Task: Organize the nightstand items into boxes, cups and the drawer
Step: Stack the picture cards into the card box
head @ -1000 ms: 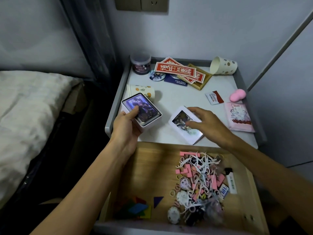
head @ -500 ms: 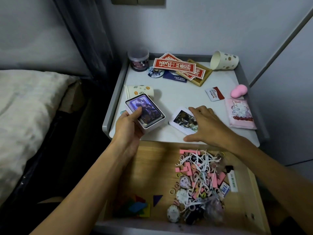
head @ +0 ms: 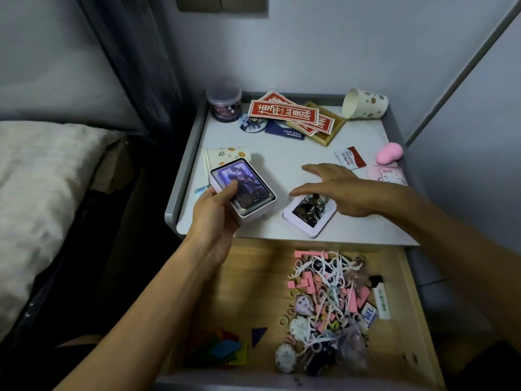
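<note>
**Left hand.** The left hand (head: 217,210) gripped a white box (head: 253,218) from beneath, with the thumb laid across the top of the cards (head: 251,186) stacked inside. The box was tilted and held over the front left corner of the bench (head: 282,165). A paper cup (head: 228,155) lay on its side just beyond the box.

**Right hand.** The right hand (head: 338,190) was spread wide, palm down, fingers straight, and it held nothing. A white lid (head: 308,217) bearing a picture lay flat on the bench directly below the fingers. Contact between the hand and the lid could not be determined. The lid lay just right of the box held in the left hand.

**Beyond the right hand.** A small red-and-white packet (head: 351,158) lay near the fingertips. A pink packet (head: 387,174) and a pink rounded object (head: 390,152) lay to the right. Well beyond both hands, at the rear of the bench, were red cards (head: 284,112), a wooden tray (head: 329,134), a jar (head: 224,104) and a second paper cup (head: 365,107) on its side.

**Below both hands.** The drawer (head: 248,277) stood open, nearer the person than the hands. A pile of small items (head: 329,300) lay under the right forearm.
</note>
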{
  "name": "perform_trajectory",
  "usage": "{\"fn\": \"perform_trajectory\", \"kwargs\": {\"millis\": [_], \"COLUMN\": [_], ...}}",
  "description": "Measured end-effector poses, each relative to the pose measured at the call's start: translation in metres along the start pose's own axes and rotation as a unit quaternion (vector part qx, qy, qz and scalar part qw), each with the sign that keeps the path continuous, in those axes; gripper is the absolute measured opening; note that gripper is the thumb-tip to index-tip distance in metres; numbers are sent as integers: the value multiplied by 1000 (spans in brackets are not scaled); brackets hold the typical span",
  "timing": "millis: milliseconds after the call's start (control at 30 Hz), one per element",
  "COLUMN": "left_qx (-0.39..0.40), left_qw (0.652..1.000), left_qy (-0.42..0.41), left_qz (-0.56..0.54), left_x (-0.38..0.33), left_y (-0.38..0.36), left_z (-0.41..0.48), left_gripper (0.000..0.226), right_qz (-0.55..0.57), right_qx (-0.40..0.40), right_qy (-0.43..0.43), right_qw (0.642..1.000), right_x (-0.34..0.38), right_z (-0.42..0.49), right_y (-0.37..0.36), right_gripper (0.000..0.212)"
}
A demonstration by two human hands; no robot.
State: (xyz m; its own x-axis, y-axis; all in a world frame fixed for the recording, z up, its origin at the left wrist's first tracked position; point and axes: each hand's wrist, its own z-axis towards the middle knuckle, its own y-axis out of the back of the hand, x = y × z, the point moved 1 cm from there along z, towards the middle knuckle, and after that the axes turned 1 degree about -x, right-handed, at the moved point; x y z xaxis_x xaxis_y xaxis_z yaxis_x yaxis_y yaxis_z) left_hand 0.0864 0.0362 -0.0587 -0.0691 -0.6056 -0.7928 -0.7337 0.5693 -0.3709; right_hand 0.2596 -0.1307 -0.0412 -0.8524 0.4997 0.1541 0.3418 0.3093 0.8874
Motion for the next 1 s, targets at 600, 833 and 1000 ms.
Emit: {"fn": "perform_trajectory", "kwargs": {"millis": [600,833,1000], "left_qx": [-18,-14,-4], "left_qw": [1000,999,1000], "left_qy": [-9,-27,-23], "left_qz": [-19,-15,-11], "left_x": [-8,-9,-3], "left_y": [10,8,7], "left_z": [-9,-8,-8], "left_gripper": [34,33,30], "right_qz": [161,141,216], "right_qx": [-152,-172,-158], "right_qy": [-185,-231,-160], "right_qw": [957,947,950], "right_x": [53,73,68], "right_z": [16,27,31], "right_y": [-28,-39,-39], "right_gripper": [59,92,89]}}
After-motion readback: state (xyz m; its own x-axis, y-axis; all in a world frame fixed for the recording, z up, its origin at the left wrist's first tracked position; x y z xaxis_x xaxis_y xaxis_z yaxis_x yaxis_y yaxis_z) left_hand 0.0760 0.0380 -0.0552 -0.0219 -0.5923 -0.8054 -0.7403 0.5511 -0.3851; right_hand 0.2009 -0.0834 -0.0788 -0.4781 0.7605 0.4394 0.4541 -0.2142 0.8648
